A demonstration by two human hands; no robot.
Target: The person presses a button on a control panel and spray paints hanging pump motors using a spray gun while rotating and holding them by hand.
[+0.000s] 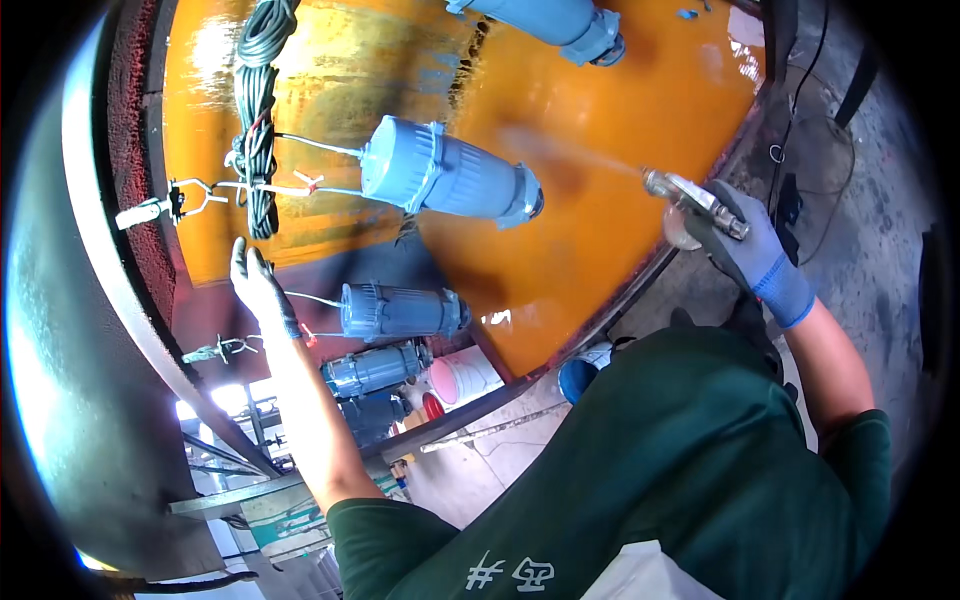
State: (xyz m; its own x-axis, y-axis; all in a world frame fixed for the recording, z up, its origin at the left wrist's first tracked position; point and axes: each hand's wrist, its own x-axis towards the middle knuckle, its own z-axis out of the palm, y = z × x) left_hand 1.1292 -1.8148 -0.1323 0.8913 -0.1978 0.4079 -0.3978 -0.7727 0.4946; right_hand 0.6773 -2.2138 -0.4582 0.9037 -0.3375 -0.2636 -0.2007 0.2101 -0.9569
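My right hand, in a grey-blue glove, grips a metal spray gun. A pale mist streams leftward from its nozzle toward a light-blue, motor-like cylinder with a ribbed body, perhaps a pump. The cylinder hangs by wires, and a bundled dark cable hangs at its left end beside a metal hook. My left hand, gloved too, is raised just below the bundle with fingers stretched out and holding nothing. Whether its fingertips touch the cable I cannot tell.
More blue cylinders hang nearby, one at the top and one below. An orange-coated panel stands behind them. Near its lower edge are a white bucket and a blue-rimmed container. A curved metal rail runs along the left.
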